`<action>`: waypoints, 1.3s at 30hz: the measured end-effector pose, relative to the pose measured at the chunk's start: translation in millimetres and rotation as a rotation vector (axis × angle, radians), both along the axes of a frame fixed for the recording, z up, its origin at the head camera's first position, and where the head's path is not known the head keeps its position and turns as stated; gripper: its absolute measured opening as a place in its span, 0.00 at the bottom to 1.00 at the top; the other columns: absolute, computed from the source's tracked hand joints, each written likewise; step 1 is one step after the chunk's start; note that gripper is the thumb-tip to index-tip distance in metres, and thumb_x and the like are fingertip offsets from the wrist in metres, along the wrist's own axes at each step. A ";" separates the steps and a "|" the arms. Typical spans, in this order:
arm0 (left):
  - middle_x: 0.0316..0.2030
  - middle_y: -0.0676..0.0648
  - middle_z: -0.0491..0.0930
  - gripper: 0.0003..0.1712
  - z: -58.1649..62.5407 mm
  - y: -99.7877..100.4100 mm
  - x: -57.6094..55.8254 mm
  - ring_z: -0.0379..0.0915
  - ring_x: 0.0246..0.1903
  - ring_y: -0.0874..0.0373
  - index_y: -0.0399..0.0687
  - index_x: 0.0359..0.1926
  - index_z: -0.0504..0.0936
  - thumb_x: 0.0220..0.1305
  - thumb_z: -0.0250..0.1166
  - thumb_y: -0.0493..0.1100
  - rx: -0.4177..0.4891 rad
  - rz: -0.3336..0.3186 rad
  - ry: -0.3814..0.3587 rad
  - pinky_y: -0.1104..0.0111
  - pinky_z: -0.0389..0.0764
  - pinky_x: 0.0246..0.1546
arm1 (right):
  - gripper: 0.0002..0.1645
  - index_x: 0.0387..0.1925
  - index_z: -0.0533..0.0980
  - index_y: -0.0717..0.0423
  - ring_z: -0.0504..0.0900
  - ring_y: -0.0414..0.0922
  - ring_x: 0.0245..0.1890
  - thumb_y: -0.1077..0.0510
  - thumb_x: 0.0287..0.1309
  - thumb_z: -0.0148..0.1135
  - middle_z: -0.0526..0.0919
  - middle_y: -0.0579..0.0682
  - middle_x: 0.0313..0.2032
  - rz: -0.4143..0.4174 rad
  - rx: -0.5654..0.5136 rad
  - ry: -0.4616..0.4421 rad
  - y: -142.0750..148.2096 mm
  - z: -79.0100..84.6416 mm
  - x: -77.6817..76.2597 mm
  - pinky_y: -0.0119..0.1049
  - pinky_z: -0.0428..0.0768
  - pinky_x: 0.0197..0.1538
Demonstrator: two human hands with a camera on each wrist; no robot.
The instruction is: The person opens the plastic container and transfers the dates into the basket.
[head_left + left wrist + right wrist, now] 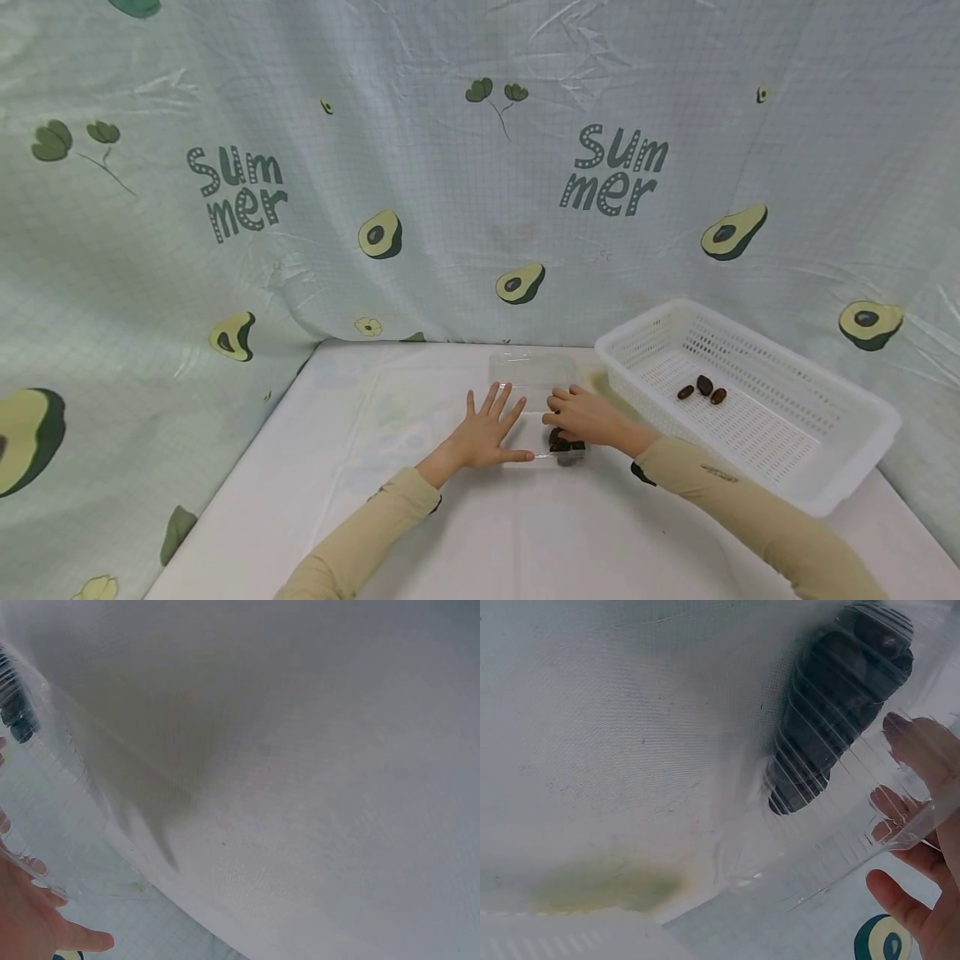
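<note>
A clear plastic clamshell box [534,427] lies with its lid [531,369] folded back toward the wall. Dark brown dates [561,442] are piled in its right end; in the right wrist view these dates [832,705] show through the ridged wall. My left hand [480,437] is spread with straight fingers at the box's left side, its thumb along the near rim. From the right, my right hand [587,417] reaches over the box above the dates. Its fingers [922,746] are loosely bent and apart, with no date visible between them.
To the right stands a white perforated plastic basket [750,467] with three dates [704,386] on its floor. A white cover lies over the table [420,550]. Behind it hangs a curtain [450,167] printed with avocados.
</note>
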State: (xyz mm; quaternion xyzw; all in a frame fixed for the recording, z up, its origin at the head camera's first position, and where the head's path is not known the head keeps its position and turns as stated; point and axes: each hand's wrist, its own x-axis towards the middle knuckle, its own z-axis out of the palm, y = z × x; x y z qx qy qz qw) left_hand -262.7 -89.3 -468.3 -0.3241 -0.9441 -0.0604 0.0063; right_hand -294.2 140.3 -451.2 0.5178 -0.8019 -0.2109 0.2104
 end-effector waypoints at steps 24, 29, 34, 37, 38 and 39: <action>0.70 0.37 0.38 0.52 4.4 3.8 1.0 0.33 0.69 0.39 0.51 0.70 0.43 0.54 0.41 0.76 -0.128 0.024 0.047 0.35 0.46 0.57 | 0.06 0.31 0.77 0.34 0.65 0.38 0.28 0.46 0.47 0.64 0.73 0.40 0.27 0.011 0.049 -0.034 -8.0 -9.3 -2.0 0.29 0.60 0.28; 0.70 0.37 0.38 0.52 6.4 4.8 2.9 0.33 0.69 0.39 0.50 0.70 0.43 0.55 0.45 0.74 -0.134 0.030 0.044 0.35 0.45 0.57 | 0.05 0.30 0.76 0.34 0.64 0.38 0.27 0.46 0.48 0.64 0.73 0.40 0.27 0.027 0.044 -0.010 -7.7 -11.9 -3.3 0.29 0.58 0.27; 0.70 0.36 0.39 0.51 9.6 5.2 5.3 0.34 0.69 0.38 0.50 0.70 0.44 0.55 0.48 0.72 -0.121 0.024 0.049 0.35 0.46 0.57 | 0.05 0.29 0.76 0.35 0.65 0.38 0.27 0.47 0.48 0.64 0.73 0.40 0.27 0.037 0.036 0.003 -7.0 -12.9 -4.5 0.29 0.59 0.27; 0.70 0.36 0.38 0.51 9.9 5.2 5.5 0.34 0.69 0.38 0.50 0.70 0.44 0.55 0.48 0.72 -0.125 0.023 0.048 0.35 0.46 0.57 | 0.05 0.29 0.76 0.35 0.65 0.38 0.27 0.46 0.47 0.64 0.73 0.40 0.27 0.040 0.031 0.008 -6.5 -10.9 -4.2 0.29 0.59 0.27; 0.70 0.36 0.38 0.51 9.8 5.3 5.4 0.34 0.69 0.38 0.50 0.70 0.44 0.55 0.48 0.72 -0.124 0.023 0.048 0.35 0.46 0.57 | 0.06 0.29 0.76 0.35 0.65 0.38 0.27 0.46 0.46 0.65 0.73 0.40 0.27 0.040 0.030 0.010 -6.2 -10.2 -4.0 0.29 0.59 0.27; 0.70 0.37 0.38 0.51 9.5 5.3 5.3 0.34 0.69 0.38 0.50 0.70 0.44 0.55 0.48 0.72 -0.126 0.023 0.051 0.35 0.46 0.57 | 0.06 0.29 0.76 0.35 0.65 0.38 0.28 0.46 0.46 0.65 0.73 0.41 0.27 0.041 0.029 0.011 -6.1 -9.3 -3.7 0.29 0.60 0.27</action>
